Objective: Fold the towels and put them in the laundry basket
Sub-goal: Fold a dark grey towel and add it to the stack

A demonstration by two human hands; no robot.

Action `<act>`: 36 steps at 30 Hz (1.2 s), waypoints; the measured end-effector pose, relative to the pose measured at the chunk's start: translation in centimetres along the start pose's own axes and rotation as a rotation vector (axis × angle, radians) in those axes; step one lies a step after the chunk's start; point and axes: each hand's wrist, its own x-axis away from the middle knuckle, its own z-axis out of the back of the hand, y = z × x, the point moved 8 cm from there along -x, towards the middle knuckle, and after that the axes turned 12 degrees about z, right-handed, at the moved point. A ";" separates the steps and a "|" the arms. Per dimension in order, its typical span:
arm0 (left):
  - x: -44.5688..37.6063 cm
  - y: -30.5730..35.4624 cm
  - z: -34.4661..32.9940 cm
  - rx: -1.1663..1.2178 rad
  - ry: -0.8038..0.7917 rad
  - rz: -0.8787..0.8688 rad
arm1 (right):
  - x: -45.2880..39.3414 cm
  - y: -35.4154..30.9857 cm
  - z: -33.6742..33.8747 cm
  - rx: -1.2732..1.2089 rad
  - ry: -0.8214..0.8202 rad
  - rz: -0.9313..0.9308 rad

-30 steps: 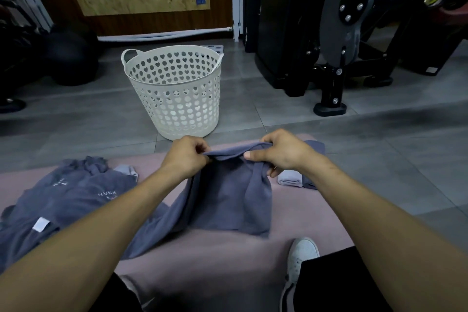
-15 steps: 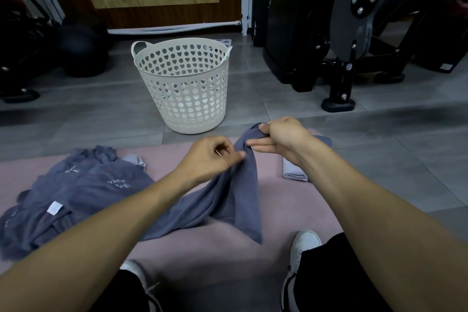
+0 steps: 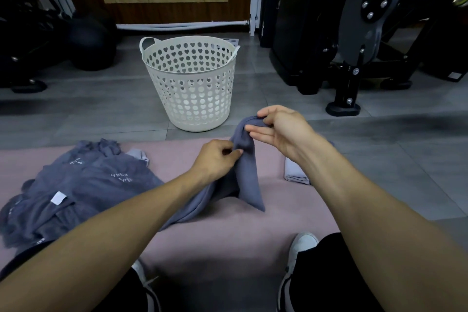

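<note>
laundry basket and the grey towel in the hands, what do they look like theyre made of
Laundry basket: looks like moulded off-white plastic, matt, its wall pierced with rows of heart-shaped holes. Grey towel: soft matt fabric, probably terry or microfibre, since it hangs limp and creased from the right hand and left hand.

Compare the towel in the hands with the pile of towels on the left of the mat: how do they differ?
The dark grey-blue towel in the hands is lifted and hangs bunched, its top end pinched by the right hand with the left hand pinching lower down; the heap of dark grey-blue towels lies crumpled on the pink mat, touched by neither hand. The heap shows white lettering and a white tag; the held towel shows none. Both share the same colour and are unfolded.
</note>
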 end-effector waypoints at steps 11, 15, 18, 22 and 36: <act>-0.2 1.1 4.7 0.518 -0.185 0.177 | -0.4 -0.7 -0.4 1.203 -0.352 0.455; 0.3 1.6 5.4 0.427 -0.315 0.128 | 0.4 -0.6 -3.3 1.493 -0.353 0.618; 0.4 1.2 6.0 0.431 -0.315 0.121 | 0.8 -0.8 -4.8 1.664 -0.287 0.737; 0.8 0.3 6.2 0.343 -0.312 0.147 | 0.7 -1.8 -4.5 1.592 -0.160 0.689; -0.4 -3.8 6.0 -0.190 -0.026 0.255 | -0.7 -0.9 -2.1 1.195 -0.078 0.501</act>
